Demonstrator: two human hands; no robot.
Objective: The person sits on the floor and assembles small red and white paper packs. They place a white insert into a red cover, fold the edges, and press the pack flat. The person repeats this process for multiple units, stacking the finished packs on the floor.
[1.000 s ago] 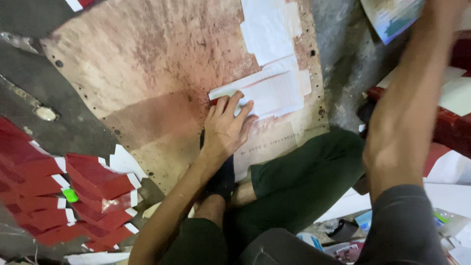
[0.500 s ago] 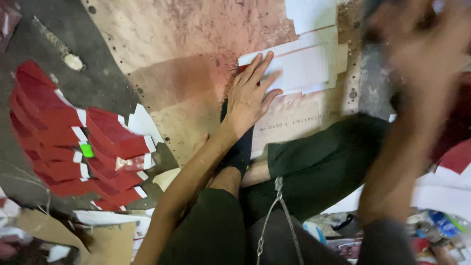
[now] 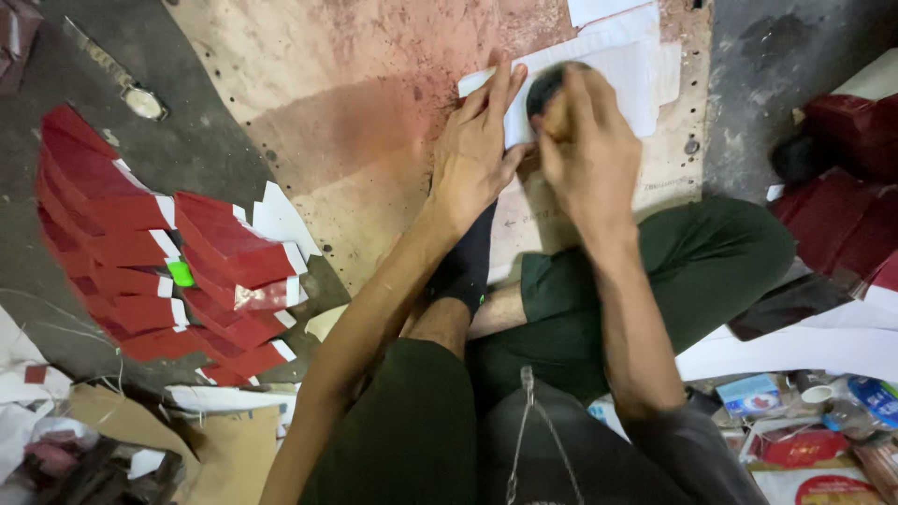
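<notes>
Fingers [image 3: 494,89] of the left hand [image 3: 477,154] lie spread and flat, pressing the near edge of a stack of white paper sheets [image 3: 617,65] onto a stained board [image 3: 327,93] on the floor. Right hand [image 3: 585,150] sits just beside it, fingers curled around a dark rounded object [image 3: 545,84], what kind I cannot tell, held against the paper. Sheets lie at the board's far right. Person's legs in dark green trousers [image 3: 730,262] are crossed below. Folded red-and-white paper pieces [image 3: 159,243] fan out well to the left on the grey floor [image 3: 56,65].
</notes>
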